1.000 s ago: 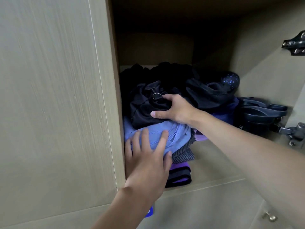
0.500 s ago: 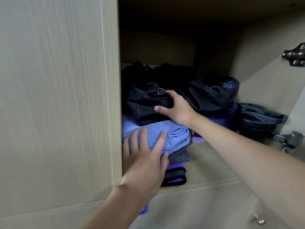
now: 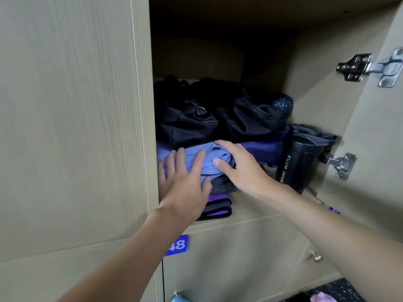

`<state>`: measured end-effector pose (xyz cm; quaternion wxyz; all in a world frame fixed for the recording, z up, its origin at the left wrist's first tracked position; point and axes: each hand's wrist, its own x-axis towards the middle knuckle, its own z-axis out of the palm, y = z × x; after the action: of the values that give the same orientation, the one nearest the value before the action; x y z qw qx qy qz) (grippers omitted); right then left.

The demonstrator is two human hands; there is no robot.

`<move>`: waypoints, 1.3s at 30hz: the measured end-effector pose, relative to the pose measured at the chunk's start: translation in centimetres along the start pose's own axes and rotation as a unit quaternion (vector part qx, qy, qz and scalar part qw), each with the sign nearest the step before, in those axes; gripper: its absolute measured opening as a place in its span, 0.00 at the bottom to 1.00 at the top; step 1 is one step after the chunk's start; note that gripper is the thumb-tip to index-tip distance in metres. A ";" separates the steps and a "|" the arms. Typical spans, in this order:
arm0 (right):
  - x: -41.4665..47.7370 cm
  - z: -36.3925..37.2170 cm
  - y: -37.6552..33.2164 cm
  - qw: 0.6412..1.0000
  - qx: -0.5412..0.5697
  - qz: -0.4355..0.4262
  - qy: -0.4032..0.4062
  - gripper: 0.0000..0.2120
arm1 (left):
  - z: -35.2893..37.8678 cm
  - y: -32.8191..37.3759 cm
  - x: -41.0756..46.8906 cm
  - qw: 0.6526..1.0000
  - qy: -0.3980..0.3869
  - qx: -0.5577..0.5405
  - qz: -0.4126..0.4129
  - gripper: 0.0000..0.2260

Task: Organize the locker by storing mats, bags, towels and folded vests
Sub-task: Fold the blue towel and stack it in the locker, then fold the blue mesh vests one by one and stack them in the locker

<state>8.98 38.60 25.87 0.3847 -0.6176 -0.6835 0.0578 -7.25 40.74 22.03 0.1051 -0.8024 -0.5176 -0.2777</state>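
Note:
Inside the open locker a folded light-blue vest lies on a stack with a grey striped cloth and a purple-and-black rolled mat under it. My left hand rests flat on the vest's front, fingers spread. My right hand touches the vest's right end, fingers over its top and thumb at its side. Black bags sit piled behind and above the vest, over a purple cloth.
A black sport bottle stands at the locker's right side, near the lower hinge. The open door stands at the right. A closed door fills the left. Below is locker 48's number plate.
My right hand has come down off the black bag onto the right end of the blue vest. My left hand stays on the vest. The camera has drawn back slightly.

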 end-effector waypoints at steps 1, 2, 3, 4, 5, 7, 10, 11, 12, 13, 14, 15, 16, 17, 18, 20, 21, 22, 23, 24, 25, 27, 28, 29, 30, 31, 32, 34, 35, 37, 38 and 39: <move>0.2 0.1 -0.3 1.000 0.009 -0.006 0.016 0.23 | 0.0 0.0 0.0 1.000 0.007 -0.005 0.001 0.30; 0.5 0.3 -0.5 0.999 0.028 -0.009 0.035 0.23 | -0.2 0.0 -0.1 1.000 0.021 -0.002 0.007 0.32; 0.7 0.4 -0.7 0.997 0.045 -0.010 0.057 0.22 | -0.1 0.0 -0.1 0.999 0.043 0.005 0.011 0.33; 1.0 0.7 -0.7 0.995 0.053 -0.009 0.080 0.21 | 0.0 0.0 -0.2 0.999 0.049 0.016 0.013 0.34; 1.1 1.0 -0.6 0.994 0.047 -0.005 0.095 0.21 | -0.2 0.1 -0.3 0.998 0.055 0.025 0.015 0.35; 1.1 1.5 -0.2 0.995 0.042 0.014 0.085 0.20 | -0.2 -0.1 -0.2 0.998 0.051 0.033 0.024 0.35; 0.7 1.4 0.6 0.995 0.072 0.038 0.050 0.21 | -0.2 -0.2 -0.1 0.999 0.018 0.012 0.031 0.35; 0.6 1.2 0.7 0.996 0.061 0.044 0.046 0.22 | -0.3 -0.2 -0.1 0.999 0.015 0.012 0.029 0.35; 0.5 1.0 0.8 0.997 0.052 0.045 0.047 0.24 | -0.4 -0.1 0.0 1.000 0.011 0.011 0.025 0.35; 0.4 0.7 0.6 0.997 0.047 0.043 0.052 0.25 | -0.4 -0.1 0.0 1.000 0.004 0.002 0.019 0.35; 0.3 0.7 0.6 0.996 0.048 0.043 0.059 0.26 | -0.6 -0.1 0.1 1.000 -0.004 -0.005 0.015 0.36; 0.2 0.5 0.4 0.996 0.050 0.045 0.063 0.27 | -0.7 0.0 0.0 1.000 -0.010 -0.009 0.013 0.36; -0.1 0.5 0.4 0.995 0.053 0.049 0.064 0.28 | -0.8 0.1 -0.1 1.000 -0.013 -0.011 0.015 0.37; -0.4 0.3 0.2 0.996 0.052 0.052 0.059 0.29 | -0.9 0.1 -0.3 1.000 -0.014 -0.012 0.019 0.37; -0.6 0.1 0.1 0.996 0.053 0.055 0.050 0.29 | -1.1 0.1 -0.4 0.999 -0.015 -0.012 0.025 0.37; -1.1 -0.5 -0.4 0.996 0.053 0.059 0.035 0.31 | -1.5 0.1 -0.6 0.999 -0.012 -0.017 0.038 0.37; -1.3 -0.8 -0.6 0.996 0.050 0.060 0.033 0.32 | -1.7 0.1 -0.7 0.999 -0.011 -0.022 0.041 0.37; -1.5 -1.0 -0.8 0.996 0.049 0.064 0.030 0.33 | -2.0 0.1 -0.8 0.999 -0.011 -0.028 0.043 0.37; -1.7 -1.2 -1.0 0.996 0.047 0.070 0.027 0.34 | -2.3 0.2 -0.8 0.998 -0.007 -0.035 0.045 0.37; -1.9 -1.4 -1.2 0.996 0.046 0.076 0.024 0.34 | -2.5 0.2 -0.9 0.998 -0.002 -0.040 0.049 0.37; -2.2 -1.7 -1.6 0.996 0.043 0.080 0.023 0.35 | -2.8 0.2 -1.0 0.997 0.003 -0.049 0.052 0.37; -3.1 -2.0 -2.3 0.995 0.036 0.087 0.025 0.34 | -3.4 0.3 -1.1 0.996 0.016 -0.066 0.064 0.36; -3.8 -2.2 -2.7 0.995 0.033 0.093 0.029 0.33 | -3.6 0.4 -1.4 0.994 0.023 -0.070 0.075 0.36; -4.8 -2.2 -3.0 0.994 0.029 0.100 0.032 0.31 | -3.8 0.4 -1.9 0.993 0.032 -0.074 0.091 0.34; -6.0 -2.1 -3.2 0.993 0.028 0.107 0.036 0.30 | -3.8 0.5 -2.7 0.989 0.043 -0.083 0.111 0.32; -7.4 -1.9 -3.3 0.992 0.027 0.117 0.041 0.28 | -3.9 0.6 -3.4 0.985 0.054 -0.096 0.134 0.30; -8.9 -1.7 -3.2 0.991 0.024 0.127 0.046 0.27 | -3.8 0.7 -4.3 0.980 0.059 -0.111 0.156 0.28; -12.4 -1.1 -2.8 0.987 0.029 0.149 0.049 0.25 | -3.6 1.1 -6.3 0.971 0.038 -0.143 0.188 0.25; -14.3 -0.7 -2.5 0.985 0.037 0.166 0.044 0.25 | -3.4 1.5 -7.4 0.967 0.004 -0.159 0.197 0.24; -18.4 0.2 -1.7 0.978 0.041 0.204 0.034 0.24 | -2.4 2.5 -10.0 0.955 -0.095 -0.185 0.213 0.21; -20.5 0.6 -1.1 0.974 0.037 0.221 0.029 0.23 | -1.7 3.0 -11.4 0.944 -0.147 -0.196 0.222 0.20; -22.6 1.2 -0.6 0.970 0.034 0.240 0.025 0.23 | -1.1 3.6 -12.8 0.930 -0.195 -0.203 0.236 0.19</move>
<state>6.46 18.83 15.12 0.3977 -0.7515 -0.5026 0.1564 -8.32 28.77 16.25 -0.1005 -0.9438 -0.2565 -0.1825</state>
